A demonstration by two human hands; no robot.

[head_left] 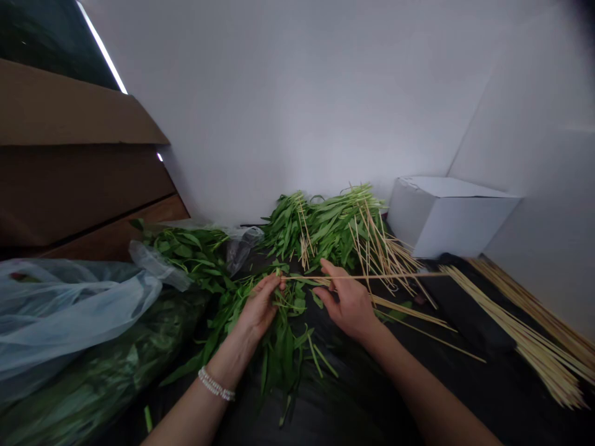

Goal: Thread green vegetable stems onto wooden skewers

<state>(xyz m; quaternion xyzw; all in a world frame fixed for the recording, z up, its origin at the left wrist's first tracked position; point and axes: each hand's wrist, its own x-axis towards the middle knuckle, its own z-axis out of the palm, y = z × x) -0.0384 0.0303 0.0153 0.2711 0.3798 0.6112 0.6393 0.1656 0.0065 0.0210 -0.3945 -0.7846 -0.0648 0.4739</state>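
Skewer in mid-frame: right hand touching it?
Touching. The head view shows the right hand pinching the skewer between thumb and fingers, close to the end at the greens.

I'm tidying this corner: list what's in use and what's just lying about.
In use: left hand on leafy greens; right hand holding bamboo skewer; skewered bunches; loose skewers.
Lying about: white box, plastic bag, cardboard boxes.

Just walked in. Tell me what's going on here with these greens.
A person works bare-handed over a dark surface. The left hand pinches a bunch of leafy greens, while the right hand holds a thin skewer level, its tip meeting the greens at the left fingers. Behind lies a pile of greens mixed with sticks, and loose skewers lie to the right.
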